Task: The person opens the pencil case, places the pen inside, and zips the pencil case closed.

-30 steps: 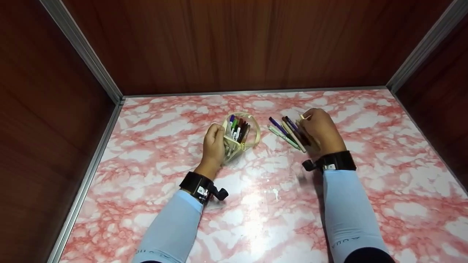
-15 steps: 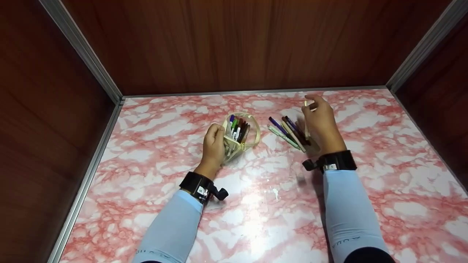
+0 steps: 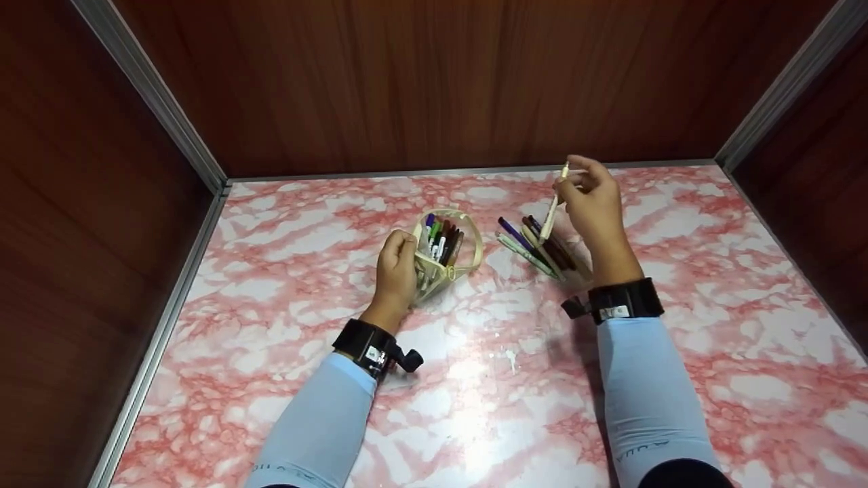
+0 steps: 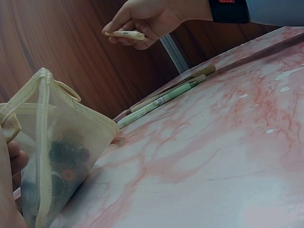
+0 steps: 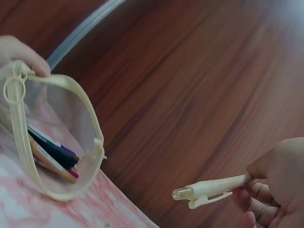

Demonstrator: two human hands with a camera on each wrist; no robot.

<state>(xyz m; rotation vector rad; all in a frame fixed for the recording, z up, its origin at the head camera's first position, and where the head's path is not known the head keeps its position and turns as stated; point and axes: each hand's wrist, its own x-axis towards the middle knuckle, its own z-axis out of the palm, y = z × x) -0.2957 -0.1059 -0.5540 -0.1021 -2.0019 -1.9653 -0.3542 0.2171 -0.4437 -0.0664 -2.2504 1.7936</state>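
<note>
My left hand (image 3: 398, 268) grips the edge of a cream mesh pencil case (image 4: 71, 128), whose zipped mouth stands open. Several pens and markers (image 5: 52, 156) lie inside it, purple, green, black and brown among them. Raised over the table on the right, my right hand (image 3: 593, 200) pinches a cream pen (image 5: 216, 186) near one end. The pen's clip and clear push button point away from the fingers in the right wrist view. Below it lies a loose bunch of pens (image 3: 532, 247), with purple, beige, brown and pale green barrels.
The table (image 3: 468, 379) has a red and white marbled top. Dark wood panels (image 3: 434, 88) close it in at the back and both sides, with metal strips (image 3: 475, 169) along the joints. The loose pens lie just right of the pencil case.
My right hand has lifted the cream pen up from the bunch, and the pen has swung to slant down to the left. The left hand and pencil case have stayed in place.
</note>
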